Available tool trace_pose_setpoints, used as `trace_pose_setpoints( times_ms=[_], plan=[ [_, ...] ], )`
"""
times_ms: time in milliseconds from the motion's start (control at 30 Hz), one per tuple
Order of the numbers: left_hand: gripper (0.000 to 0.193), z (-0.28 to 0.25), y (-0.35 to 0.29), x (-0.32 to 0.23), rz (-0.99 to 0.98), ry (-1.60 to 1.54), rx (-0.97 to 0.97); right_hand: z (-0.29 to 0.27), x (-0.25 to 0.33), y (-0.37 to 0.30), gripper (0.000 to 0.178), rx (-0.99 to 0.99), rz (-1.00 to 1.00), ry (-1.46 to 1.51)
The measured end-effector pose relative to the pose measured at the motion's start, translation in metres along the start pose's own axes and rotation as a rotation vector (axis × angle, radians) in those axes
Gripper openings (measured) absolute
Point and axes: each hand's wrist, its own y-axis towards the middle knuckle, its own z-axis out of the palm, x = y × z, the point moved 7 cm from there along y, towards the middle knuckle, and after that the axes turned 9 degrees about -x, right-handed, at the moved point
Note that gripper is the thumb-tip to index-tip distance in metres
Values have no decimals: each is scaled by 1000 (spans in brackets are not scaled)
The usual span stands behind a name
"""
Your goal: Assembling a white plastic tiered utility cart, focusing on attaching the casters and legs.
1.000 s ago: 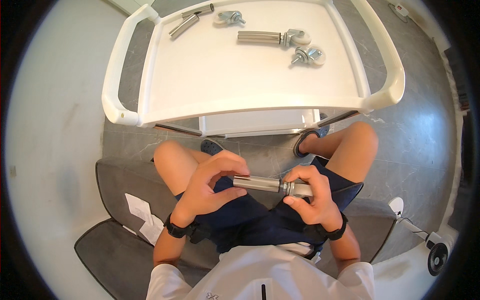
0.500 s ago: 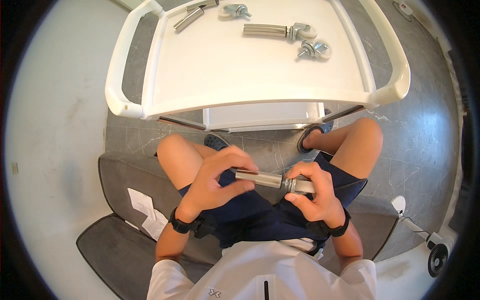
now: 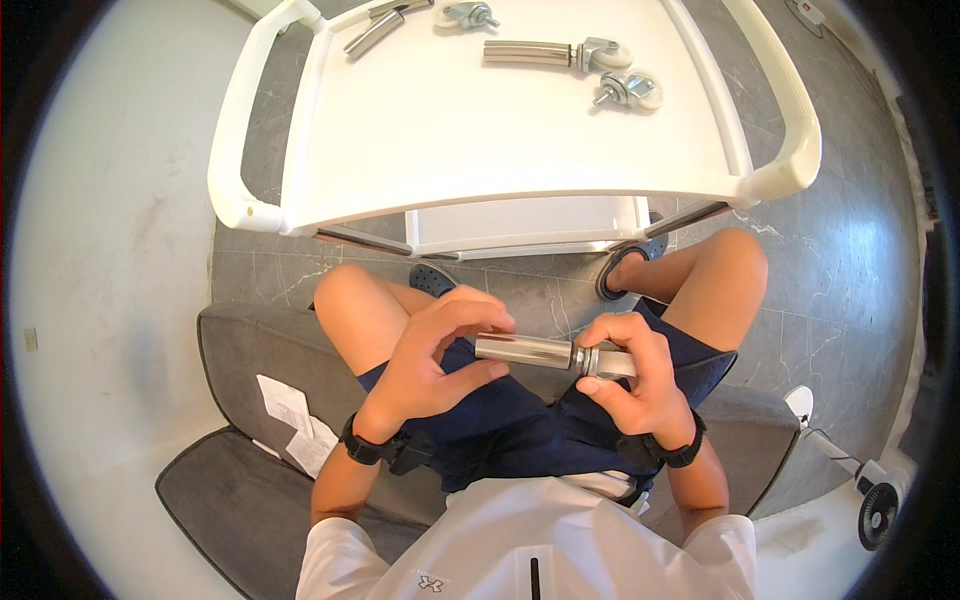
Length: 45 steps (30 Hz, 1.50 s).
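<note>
Over my lap is a shiny metal tube (image 3: 525,350) with a caster wheel (image 3: 612,363) at its right end. My right hand (image 3: 640,375) grips the caster between thumb and fingers, hiding part of the wheel. Curled loosely about the tube's left end is my left hand (image 3: 435,355), thumb at the lower edge and fingers at the upper. How firmly it presses cannot be seen. A washer-like metal collar shows where tube and caster meet.
Ahead stands a white cart (image 3: 430,150) with raised side handles. On its top lie a tube with a caster attached (image 3: 530,53), loose casters (image 3: 628,90) and bare tubes (image 3: 375,35). Papers (image 3: 285,400) rest on the grey sofa (image 3: 250,350); a small fan (image 3: 877,515) is at right.
The tube and caster have shifted slightly right with my right hand. My left fingers sit looser on the tube, which shows more of its left end.
</note>
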Motion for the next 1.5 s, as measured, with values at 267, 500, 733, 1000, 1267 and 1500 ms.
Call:
trace_pose_setpoints(
  times_ms=[267, 500, 733, 1000, 1267, 1500],
  plan=[
    [44, -3, 2, -8, -6, 35, 38, 2, 3, 0, 36, -9, -54, -27],
    [40, -4, 3, -11, 32, 46, -1, 2, 0, 0, 36, -6, 0, 22],
    [39, -3, 4, -8, -7, 34, 25, 3, 7, 5, 36, 5, -53, -27],
    [30, -9, 3, -14, 10, 161, 46, 4, 11, 6, 37, 48, -14, -38],
    [29, -18, 10, -22, 8, 97, 56, 8, 26, 20, 36, 79, -77, -101],
    [23, -16, 20, -38, 30, 22, -141, 5, 28, 27, 38, 30, -92, -71]
  ],
)
